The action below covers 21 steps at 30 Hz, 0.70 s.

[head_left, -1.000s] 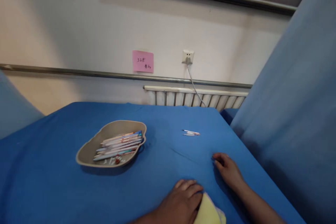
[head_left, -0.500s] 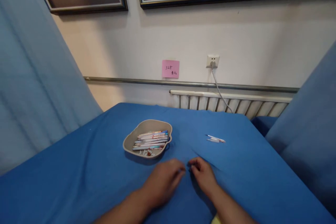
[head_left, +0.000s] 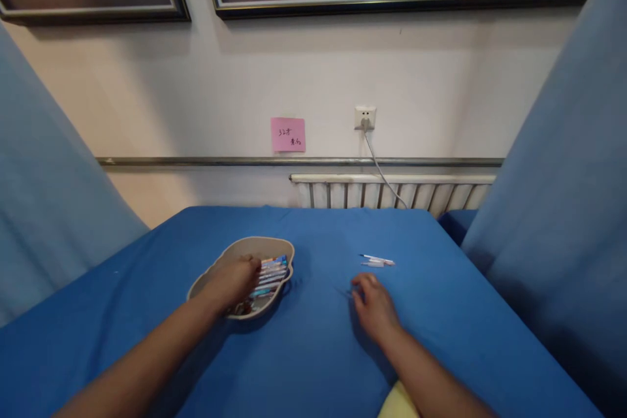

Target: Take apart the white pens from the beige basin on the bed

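A beige basin (head_left: 198,284) with a wavy rim holds several pens (head_left: 272,273) lying side by side, with small bits near its front. My left hand (head_left: 235,284) reaches into it from the left, over the pens; its fingertips are partly hidden and blurred, so I cannot see whether it grips one. My right hand (head_left: 375,307) hovers over the blue cloth to the right of the basin. Its thumb and fingers are pinched together, and a thin dark streak by the fingertips is too faint to name. Just beyond it lie a few pen parts (head_left: 377,261), white and slim.
A blue cloth (head_left: 318,353) covers the table. Light blue curtains (head_left: 44,196) hang at both sides. Behind stand a white radiator (head_left: 392,192), a socket (head_left: 365,119) with a plugged cord, and a wall with a pink note (head_left: 288,135) and framed pictures.
My left hand has moved left and away from my right hand, into the basin. My right hand has shifted slightly forward, closer to the pen parts. The view has turned a little right.
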### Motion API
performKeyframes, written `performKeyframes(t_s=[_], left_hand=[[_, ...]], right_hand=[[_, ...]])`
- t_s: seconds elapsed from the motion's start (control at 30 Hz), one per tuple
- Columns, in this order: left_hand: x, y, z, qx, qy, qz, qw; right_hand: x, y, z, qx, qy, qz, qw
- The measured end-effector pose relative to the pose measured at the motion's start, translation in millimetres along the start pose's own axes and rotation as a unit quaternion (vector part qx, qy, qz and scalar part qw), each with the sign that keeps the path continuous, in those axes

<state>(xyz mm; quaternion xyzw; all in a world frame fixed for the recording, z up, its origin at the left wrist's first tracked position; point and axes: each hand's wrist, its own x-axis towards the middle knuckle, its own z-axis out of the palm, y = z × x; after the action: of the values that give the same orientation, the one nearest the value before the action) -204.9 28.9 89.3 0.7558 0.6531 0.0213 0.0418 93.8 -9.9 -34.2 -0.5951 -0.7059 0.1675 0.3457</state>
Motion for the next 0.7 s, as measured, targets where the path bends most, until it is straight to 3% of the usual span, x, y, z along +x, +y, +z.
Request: performKeyframes(t_s=[0.07, 0.1, 0.2, 0.33, 0.7], left_hand=[[1.4, -0.2, 2.2, 0.033, 0.001, 0.015, 0.999], [2.0, -0.4, 3.0, 0.044, 0.006, 0.023, 0.999], [3.9, -1.5, 4.3, 0.071, 0.011, 0.037, 0.997], [7.0, -5.1, 6.3, 0.089, 0.020, 0.039, 0.995], [5.9, -0.4, 2.1, 0.031, 0.012, -0.006, 0.999]], right_hand=[[21.7, 19.2, -19.8, -0.200, -0.016, -0.005, 0.980], [32.9, 28.7, -27.4, -0.228, -0.028, -0.005, 0.973], [63.9, 51.3, -37.2, -0.266, -0.071, -0.008, 0.961], [95.0, 63.8, -29.2, -0.293, -0.114, -0.031, 0.949], [152.3, 92.4, -19.5, -0.325, -0.104, -0.064, 0.938]])
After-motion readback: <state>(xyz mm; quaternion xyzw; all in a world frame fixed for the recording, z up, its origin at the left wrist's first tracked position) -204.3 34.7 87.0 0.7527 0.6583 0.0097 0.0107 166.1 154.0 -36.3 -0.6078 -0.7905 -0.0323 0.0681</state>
